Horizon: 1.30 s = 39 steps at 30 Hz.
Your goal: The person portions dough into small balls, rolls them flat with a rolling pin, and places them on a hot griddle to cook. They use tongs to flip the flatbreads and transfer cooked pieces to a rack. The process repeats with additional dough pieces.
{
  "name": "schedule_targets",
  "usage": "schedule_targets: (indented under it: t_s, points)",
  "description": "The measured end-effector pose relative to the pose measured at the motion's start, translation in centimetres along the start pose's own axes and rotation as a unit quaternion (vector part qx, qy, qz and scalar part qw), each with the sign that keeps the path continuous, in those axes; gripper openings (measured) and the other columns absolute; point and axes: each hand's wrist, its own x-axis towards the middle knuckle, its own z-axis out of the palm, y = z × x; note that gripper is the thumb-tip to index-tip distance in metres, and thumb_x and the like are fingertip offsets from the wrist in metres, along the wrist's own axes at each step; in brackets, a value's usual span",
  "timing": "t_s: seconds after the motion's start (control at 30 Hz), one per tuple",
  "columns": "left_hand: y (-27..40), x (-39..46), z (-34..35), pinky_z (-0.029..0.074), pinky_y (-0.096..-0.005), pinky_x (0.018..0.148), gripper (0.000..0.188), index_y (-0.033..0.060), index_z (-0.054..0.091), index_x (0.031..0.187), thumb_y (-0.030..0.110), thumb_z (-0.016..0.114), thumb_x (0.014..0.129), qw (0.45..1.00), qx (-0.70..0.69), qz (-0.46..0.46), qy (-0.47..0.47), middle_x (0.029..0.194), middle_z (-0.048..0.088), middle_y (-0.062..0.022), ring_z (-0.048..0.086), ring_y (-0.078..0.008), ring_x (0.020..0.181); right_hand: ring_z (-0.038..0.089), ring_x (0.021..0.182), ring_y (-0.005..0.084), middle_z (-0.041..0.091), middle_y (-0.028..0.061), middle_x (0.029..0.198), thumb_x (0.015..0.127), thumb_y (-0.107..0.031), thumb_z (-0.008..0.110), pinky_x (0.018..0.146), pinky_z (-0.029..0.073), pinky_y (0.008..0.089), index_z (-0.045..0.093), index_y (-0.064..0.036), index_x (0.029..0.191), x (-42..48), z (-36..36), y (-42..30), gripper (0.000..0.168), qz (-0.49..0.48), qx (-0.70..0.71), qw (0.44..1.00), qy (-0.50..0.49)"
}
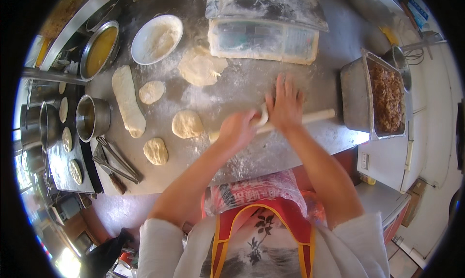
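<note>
My left hand [238, 129] has its fingers curled around one end of a small piece of dough [263, 115]. Beside it my right hand [286, 105] lies palm down with fingers spread on the floured metal worktop [247, 83], its thumb side against that dough. A wooden rolling pin [318, 116] lies across the worktop by my wrists, partly hidden by both hands. Left of my hands sit a round dough piece [187, 124], two smaller pieces [156, 151] and a long dough strip [128, 101]. Farther off is a thin flattened dough sheet [201, 66].
A white bowl of flour [157, 40] and a floury plastic box [263, 41] stand at the back. Right is a metal pan of brown filling [387, 100]. Left are a pot [93, 118], a basin of yellow liquid [100, 50], metal tongs [118, 161] and a griddle [69, 165] with flat breads.
</note>
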Motion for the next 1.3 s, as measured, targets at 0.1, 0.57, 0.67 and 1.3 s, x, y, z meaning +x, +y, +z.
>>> schedule_targets:
  t_s: [0.1,0.57,0.67,1.3]
  points:
    - [-2.4,3.2,-0.5,0.051,-0.0336,0.071,0.034,0.0009,0.061,0.111,0.012,0.066,0.078,0.983,-0.154,0.001,0.096,0.095,0.067,-0.0119,0.064,-0.0199,0.081,0.026,0.136,0.0332,0.023,0.0191,0.148,0.091,-0.036,0.044,0.11,0.019,0.0513,0.026,-0.002,0.142,0.3,0.0,0.0,0.064,-0.04,0.068,0.996,0.048]
    - [-5.7,-0.6,-0.7,0.052,-0.0333,0.074,0.037,-0.0028,0.055,0.117,0.007,0.06,0.082,0.762,-0.625,-0.133,0.106,0.107,0.062,-0.019,0.064,-0.0259,0.089,0.027,0.135,0.0319,0.024,0.0197,0.147,0.09,-0.036,0.047,0.108,0.024,0.0514,0.026,-0.005,0.143,-9.1,-1.6,2.3,0.065,-0.158,-0.017,0.974,-0.163]
    - [-5.6,-2.3,0.3,0.05,-0.0365,0.073,0.039,-0.0044,0.056,0.115,0.012,0.065,0.08,0.955,-0.289,-0.07,0.014,0.107,0.062,-0.0195,0.063,-0.0285,0.091,0.025,0.137,0.0309,0.025,0.0188,0.148,0.091,-0.037,0.045,0.109,0.021,0.0511,0.025,-0.005,0.143,-6.0,-1.1,0.6,0.064,-0.107,-0.08,0.981,-0.138]
    - [-4.6,-1.9,-2.1,0.051,-0.0304,0.076,0.037,-0.0018,0.06,0.111,0.01,0.069,0.077,0.827,-0.535,-0.132,0.113,0.101,0.066,-0.0122,0.064,-0.0197,0.09,0.028,0.134,0.0325,0.026,0.0205,0.146,0.09,-0.035,0.047,0.108,0.023,0.0517,0.027,-0.004,0.141,-8.6,-1.4,2.0,0.063,-0.194,-0.017,0.97,-0.145]
